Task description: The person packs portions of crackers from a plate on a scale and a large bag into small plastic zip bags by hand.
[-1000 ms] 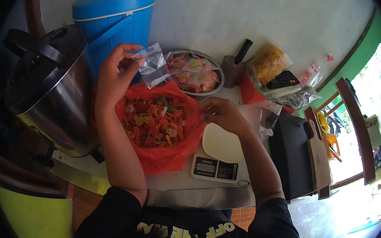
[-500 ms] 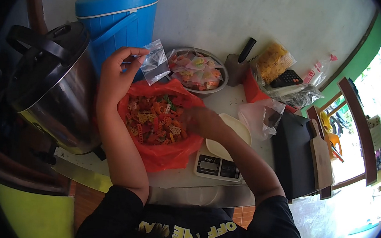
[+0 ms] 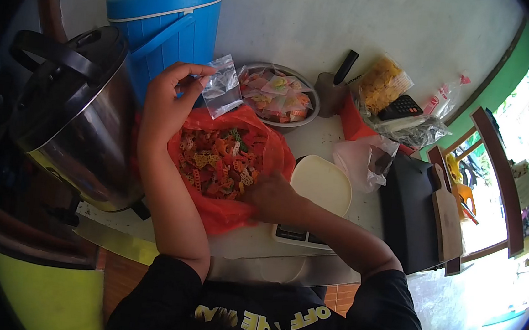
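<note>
Between thumb and fingers, my left hand [image 3: 173,94] pinches a small clear plastic bag [image 3: 223,92], held up above the back edge of a red plastic bag [image 3: 219,214]. That red bag lies open and is full of colourful dry crackers [image 3: 214,160], some wheel-shaped and some ladder-shaped. My right hand [image 3: 276,197] reaches in at the bag's right side, touching the crackers; its fingertips are blurred and partly hidden. Just right of it is a kitchen scale [image 3: 323,182] with a pale plate, its display partly covered by my right arm.
Behind the red bag stands a metal bowl [image 3: 314,110] of filled small packets. A large steel pot [image 3: 84,143] and a blue lidded bucket [image 3: 174,50] stand left. To the right are a red box [image 3: 351,119], a calculator [image 3: 400,108], a crumpled plastic bag [image 3: 366,158] and a wooden board [image 3: 446,212].
My right hand has moved down and toward me along the red bag's right side. My left hand and the small clear bag have shifted slightly right.
</note>
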A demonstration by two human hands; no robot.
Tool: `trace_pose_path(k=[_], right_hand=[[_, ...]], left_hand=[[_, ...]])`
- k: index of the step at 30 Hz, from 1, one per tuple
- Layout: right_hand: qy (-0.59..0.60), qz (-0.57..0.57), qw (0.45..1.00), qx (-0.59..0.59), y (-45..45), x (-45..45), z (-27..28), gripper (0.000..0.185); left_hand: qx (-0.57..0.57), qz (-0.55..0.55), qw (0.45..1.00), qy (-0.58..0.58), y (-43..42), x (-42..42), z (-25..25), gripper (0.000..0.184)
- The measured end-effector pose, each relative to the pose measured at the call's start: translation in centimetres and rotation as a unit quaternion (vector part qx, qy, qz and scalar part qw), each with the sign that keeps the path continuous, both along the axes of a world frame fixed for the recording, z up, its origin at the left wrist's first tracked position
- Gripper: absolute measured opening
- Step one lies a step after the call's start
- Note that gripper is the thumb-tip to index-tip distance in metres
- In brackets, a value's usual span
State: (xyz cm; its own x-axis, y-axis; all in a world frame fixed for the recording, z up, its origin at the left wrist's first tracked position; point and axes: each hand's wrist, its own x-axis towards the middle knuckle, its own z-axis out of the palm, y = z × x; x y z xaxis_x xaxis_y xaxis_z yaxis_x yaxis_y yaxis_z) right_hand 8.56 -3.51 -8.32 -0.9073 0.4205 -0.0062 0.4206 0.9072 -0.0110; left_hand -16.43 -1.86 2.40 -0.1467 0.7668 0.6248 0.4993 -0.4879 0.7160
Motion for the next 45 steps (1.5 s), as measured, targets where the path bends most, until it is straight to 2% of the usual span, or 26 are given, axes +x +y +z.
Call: trace_pose_path(k=[3, 6, 9, 12, 15, 18, 21, 24, 27, 30, 33, 36, 39, 42, 45], right_hand=[[-0.026, -0.078, 0.989, 0.12, 1.9, -1.1, 0.8, 0.029], [0.28, -0.08, 0.946, 0.143, 3.7, -1.0, 4.6, 0.038], [0.229, -0.059, 0.97, 0.059, 2.9, -0.9, 4.3, 0.041], [0.164, 0.084, 0.976, -0.112, 1.9, 0.2, 1.7, 0.044], [0.063, 0.08, 0.969, -0.227, 0.8, 1.3, 0.6, 0.049], [-0.047, 0.001, 0.968, -0.247, 0.3, 1.3, 0.5, 0.049], [0.007, -0.009, 0.961, -0.277, 1.0, 1.0, -0.4, 0.042], [0.143, -0.029, 0.944, -0.295, 2.5, 0.6, 1.1, 0.03], [0.256, -0.026, 0.96, -0.11, 4.2, -0.8, 0.0, 0.025], [0.208, 0.0, 0.976, 0.062, 4.9, -2.0, -1.1, 0.027], [0.212, -0.006, 0.967, 0.143, 5.7, -2.5, -1.7, 0.029], [0.205, -0.058, 0.974, 0.071, 6.2, -2.0, -0.9, 0.02], [0.354, -0.073, 0.927, -0.095, 7.1, -1.1, -0.1, 0.023], [0.282, -0.144, 0.9, -0.3, 6.7, 1.9, 4.2, 0.02], [0.163, -0.128, 0.929, -0.307, 7.6, 6.4, 6.5, 0.018]], left_hand=[[0.015, -0.011, 1.0, -0.014, 0.0, 0.0, -0.2, 0.016], [0.029, -0.023, 0.999, -0.035, 0.2, -0.2, -0.4, 0.016], [0.022, -0.014, 0.999, -0.023, -0.1, -0.2, -0.2, 0.016], [0.022, -0.001, 1.0, -0.004, -0.3, -0.3, 0.0, 0.016], [0.023, -0.011, 1.0, -0.016, -0.1, -0.4, -0.3, 0.016], [0.013, -0.011, 1.0, -0.013, -0.2, -0.2, -0.2, 0.016], [0.017, -0.014, 1.0, -0.012, -0.1, -0.1, -0.2, 0.016], [0.024, -0.017, 1.0, -0.011, -0.1, 0.0, -0.2, 0.016], [0.014, -0.009, 1.0, -0.006, -0.2, 0.0, 0.0, 0.016], [0.007, -0.006, 1.0, -0.001, -0.2, -0.1, -0.1, 0.016], [0.015, -0.01, 1.0, -0.008, -0.3, -0.3, -0.2, 0.016], [0.018, -0.012, 1.0, -0.015, -0.1, -0.4, -0.4, 0.016], [0.005, -0.004, 1.0, -0.002, -0.1, -0.3, -0.2, 0.015], [0.005, -0.009, 1.0, -0.008, -0.2, -0.1, -0.2, 0.016], [0.004, -0.012, 1.0, -0.008, 0.0, 0.0, -0.1, 0.015]])
